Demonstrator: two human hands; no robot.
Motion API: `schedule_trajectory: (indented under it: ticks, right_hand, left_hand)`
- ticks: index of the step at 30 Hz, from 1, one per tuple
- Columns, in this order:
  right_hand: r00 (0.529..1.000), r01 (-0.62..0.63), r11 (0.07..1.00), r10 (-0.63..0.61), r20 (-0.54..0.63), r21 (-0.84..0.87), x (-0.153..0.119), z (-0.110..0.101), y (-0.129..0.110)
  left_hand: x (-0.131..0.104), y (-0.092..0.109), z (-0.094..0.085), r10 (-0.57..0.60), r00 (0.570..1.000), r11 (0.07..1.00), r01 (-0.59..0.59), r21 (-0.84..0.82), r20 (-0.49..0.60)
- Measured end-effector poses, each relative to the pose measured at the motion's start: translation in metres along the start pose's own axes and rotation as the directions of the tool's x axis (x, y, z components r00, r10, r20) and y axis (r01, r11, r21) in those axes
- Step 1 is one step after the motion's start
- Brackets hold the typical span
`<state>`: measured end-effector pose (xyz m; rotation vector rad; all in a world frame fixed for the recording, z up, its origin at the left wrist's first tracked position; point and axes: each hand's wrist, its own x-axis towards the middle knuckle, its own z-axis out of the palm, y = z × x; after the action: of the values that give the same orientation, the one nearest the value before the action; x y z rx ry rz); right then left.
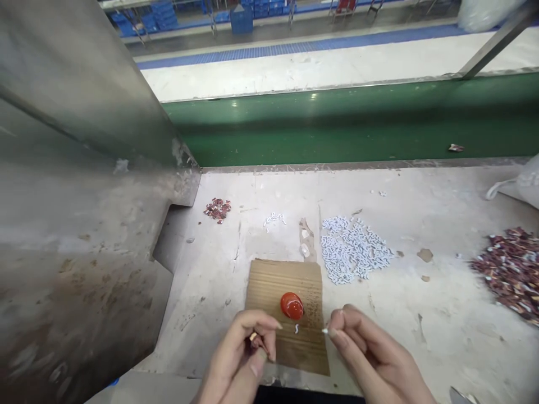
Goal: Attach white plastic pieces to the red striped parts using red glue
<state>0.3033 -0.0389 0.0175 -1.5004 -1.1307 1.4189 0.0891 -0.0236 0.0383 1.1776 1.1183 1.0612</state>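
Note:
My left hand (242,353) is closed around a small brown-red piece (257,342) with a pale yellowish spot, partly hidden by the fingers. Between thumb and index finger, my right hand (374,353) pinches a tiny white piece (325,331). Both hands are over the near part of a brown cardboard sheet (261,280) or just beside it. On the cardboard lies a shiny, rounded red-orange object (292,306), perhaps a small dish or a blob. One small curved white piece (296,329) rests just in front of it, touched by neither hand.
Right of the cardboard spreads a pile of pale curved pieces (351,249). A larger brown-red heap (511,272) lies far right, a smaller brown-red group (218,209) at back left. A metal housing (84,213) stands left; a green belt (337,129) runs behind the table.

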Motion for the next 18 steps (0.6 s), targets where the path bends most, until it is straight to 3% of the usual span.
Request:
schedule_trajectory:
  ticks: [3, 6, 9, 13, 18]
  right_hand:
    - [0.982, 0.187, 0.887, -0.169, 0.079, -0.423, 0.019, -0.019, 0.002]
    - [0.949, 0.314, 0.755, -0.237, 0.207, -0.576, 0.030, -0.021, -0.005]
    - [0.920, 0.393, 0.650, -0.272, 0.284, -0.650, 0.033, -0.017, -0.011]
    - [0.883, 0.468, 0.558, -0.333, 0.332, -0.686, 0.031, -0.014, -0.012]
    - [0.853, 0.510, 0.451, -0.373, 0.364, -0.732, 0.031, -0.010, -0.012]
  left_hand:
    - [-0.007, -0.007, -0.021, -0.158, 0.984, 0.982, 0.166, 0.087, -0.084]
    - [-0.008, -0.013, -0.045, -0.287, 0.952, 0.941, 0.300, 0.158, -0.105]
    - [-0.002, -0.014, -0.061, -0.232, 0.972, 0.923, 0.234, 0.306, -0.045]
    - [0.003, -0.008, -0.061, -0.062, 0.998, 0.928, 0.069, 0.366, -0.031]
    - [0.001, 0.002, -0.043, -0.136, 0.965, 0.977, 0.168, 0.129, -0.225]
